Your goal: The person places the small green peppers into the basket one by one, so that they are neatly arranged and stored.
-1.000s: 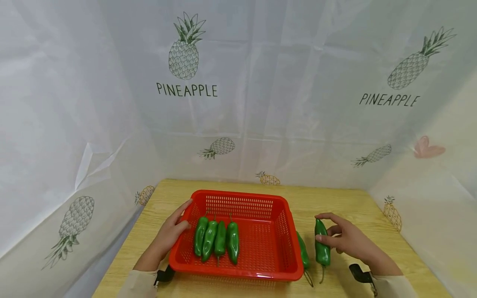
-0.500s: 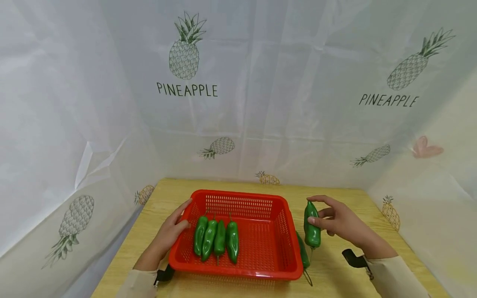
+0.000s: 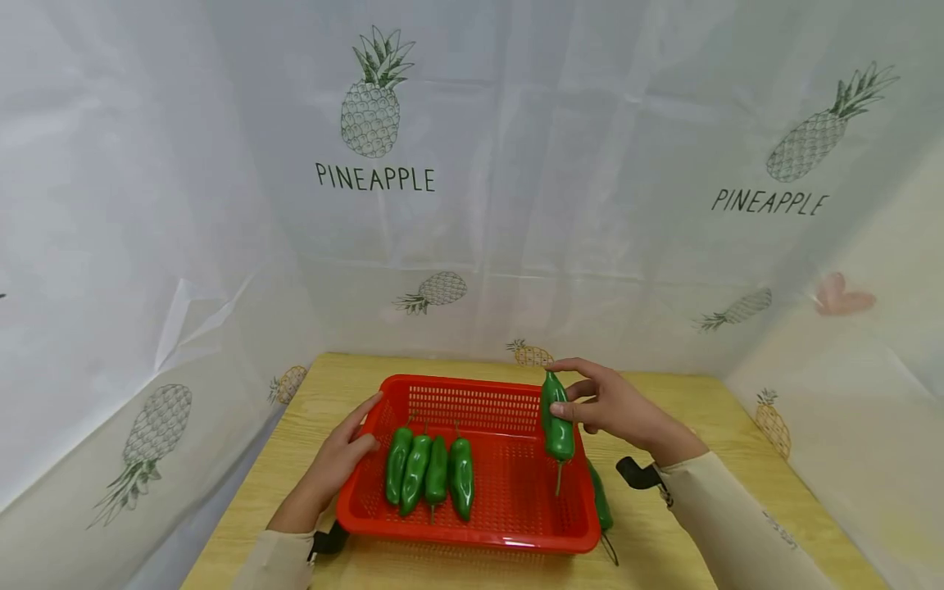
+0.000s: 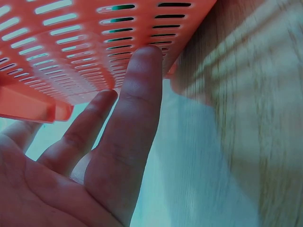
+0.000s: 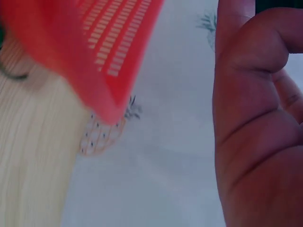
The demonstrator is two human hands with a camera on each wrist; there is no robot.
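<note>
My right hand (image 3: pixel 615 406) pinches a green pepper (image 3: pixel 558 430) between thumb and fingers, its stem hanging down, over the right part of the red plastic basket (image 3: pixel 472 539). In the right wrist view the thumb side of the hand (image 5: pixel 258 127) fills the right, with a dark green bit of pepper (image 5: pixel 279 4) at the top edge. My left hand (image 3: pixel 332 467) holds the basket's left rim; its fingers (image 4: pixel 137 90) lie against the slotted outer wall (image 4: pixel 90 52) in the left wrist view. Several green peppers (image 3: pixel 437 471) lie side by side in the basket's left half.
Another green pepper (image 3: pixel 601 500) lies on the wooden table (image 3: pixel 664 524) against the basket's right side, partly hidden by it. White sheeting (image 3: pixel 575 229) printed with pineapples hangs behind and at both sides.
My right hand has lifted the pepper from right of the basket and carried it left, over the basket's right side. The left hand and the basket stay put.
</note>
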